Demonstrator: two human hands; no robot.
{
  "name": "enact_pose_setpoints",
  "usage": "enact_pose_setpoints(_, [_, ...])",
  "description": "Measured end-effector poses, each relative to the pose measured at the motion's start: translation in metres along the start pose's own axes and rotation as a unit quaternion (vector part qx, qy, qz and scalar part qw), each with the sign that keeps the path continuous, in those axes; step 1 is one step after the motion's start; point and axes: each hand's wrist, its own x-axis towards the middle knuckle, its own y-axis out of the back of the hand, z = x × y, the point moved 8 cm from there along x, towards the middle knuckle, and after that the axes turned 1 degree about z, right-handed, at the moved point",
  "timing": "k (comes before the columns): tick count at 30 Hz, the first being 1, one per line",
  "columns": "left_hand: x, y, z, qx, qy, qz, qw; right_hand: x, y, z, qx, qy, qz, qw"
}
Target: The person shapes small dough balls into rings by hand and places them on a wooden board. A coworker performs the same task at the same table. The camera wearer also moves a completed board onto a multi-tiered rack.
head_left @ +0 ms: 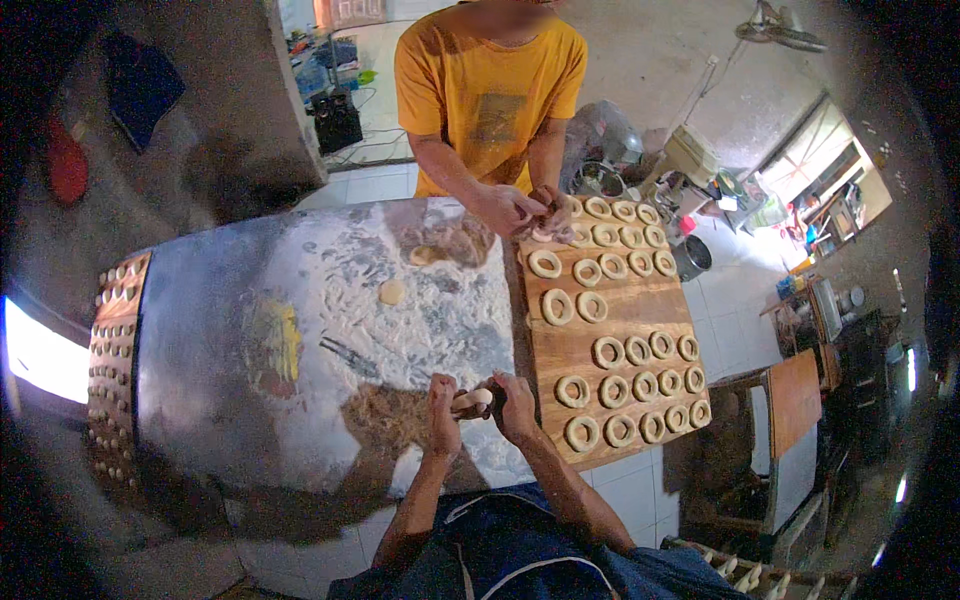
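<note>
Between my two hands, above the near edge of the floured table, is a pale piece of dough (471,400), apparently a ring seen at a slant. My left hand (443,408) has its fingers closed on the dough's left side. On the other side my right hand (513,408) is curled, its fingers at the dough's right end. To the right lies a wooden board (560,345) with rows of dough rings (583,433). A small round dough piece (391,292) rests on the flour (410,335) ahead of my hands.
Across the table (210,340), a person in a yellow shirt (490,100) works dough with both hands (530,212) at the board's far left corner. Another board (110,370) with small dough pieces lies at the far left. A dark pot (692,257) stands beyond the right board.
</note>
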Motion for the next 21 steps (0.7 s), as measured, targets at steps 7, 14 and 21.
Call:
enact_pose_setpoints(7, [-0.013,-0.052,-0.018,-0.026,0.062,0.181,0.981,0.01,0.048,0.01,-0.332,-0.023,0.035,0.942])
enact_pose_setpoints(14, [-0.009,-0.106,-0.002,0.291,-0.146,0.084,0.942,-0.016,0.081,-0.053,-0.243,-0.009,0.065,0.968])
enact_pose_setpoints(21, [-0.002,-0.161,-0.027,0.307,-0.072,0.033,0.948,-0.022,0.126,-0.088,-0.309,0.05,0.008,0.95])
